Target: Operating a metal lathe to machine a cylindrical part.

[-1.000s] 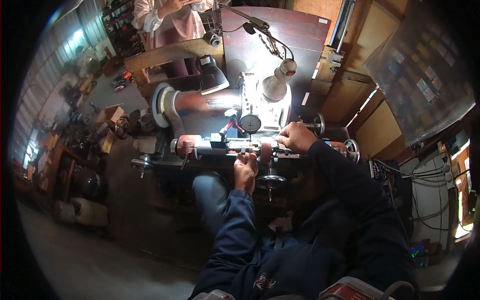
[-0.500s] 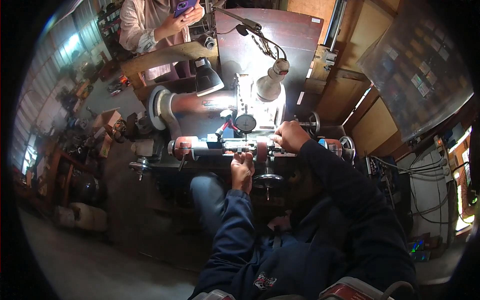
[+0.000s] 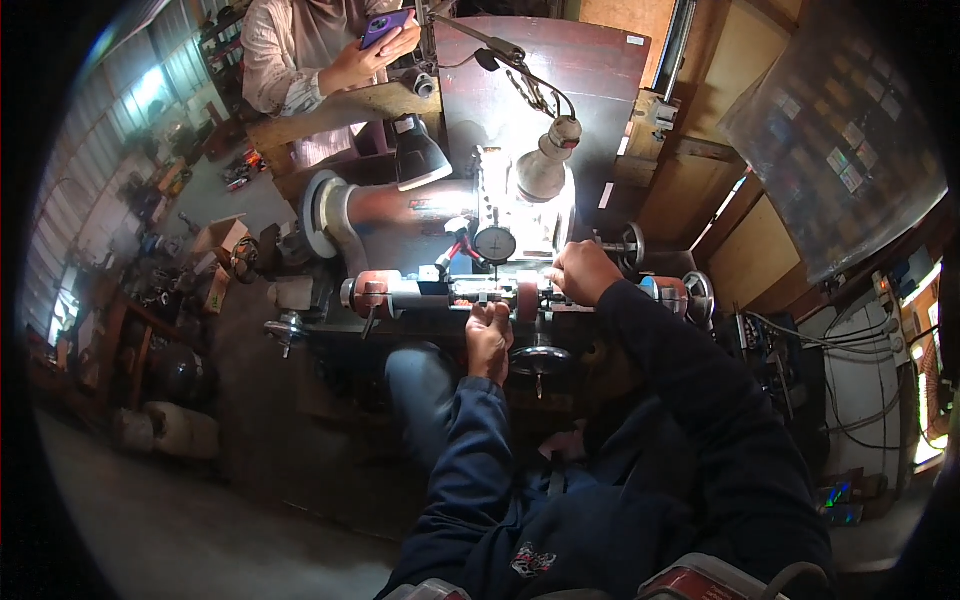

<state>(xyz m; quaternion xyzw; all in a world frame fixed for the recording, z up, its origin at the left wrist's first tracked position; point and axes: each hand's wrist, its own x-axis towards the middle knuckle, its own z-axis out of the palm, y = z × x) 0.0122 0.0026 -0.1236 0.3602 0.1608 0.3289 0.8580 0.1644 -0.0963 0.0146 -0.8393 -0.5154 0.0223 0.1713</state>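
My left hand [image 3: 488, 342] reaches up to the front of a metal machine, its fingers pinched together at a small bright part under the dial gauge [image 3: 495, 245]. What those fingers hold is too small to make out. Farther right, my right hand [image 3: 588, 272] is curled, fingertips closed against the machine beside a reddish-brown block [image 3: 527, 291]; the part in its grip is hidden. The round gauge stands upright, its thin stem pointing down at the lit spot between the hands. A second reddish block [image 3: 376, 294] sits at the left end of the same bar.
A bright lamp [image 3: 543, 172] hangs over the machine; a dark lamp shade [image 3: 418, 152] is left of it. Handwheels [image 3: 542, 360] stick out at the front and right. Across the machine, a person holds a purple phone [image 3: 385, 28]. Cables [image 3: 850, 345] hang at the right.
The view has shifted slightly, moving the scene a little to the right in the picture. Both hands keep their places on the machine. The other person's phone sits slightly lower.
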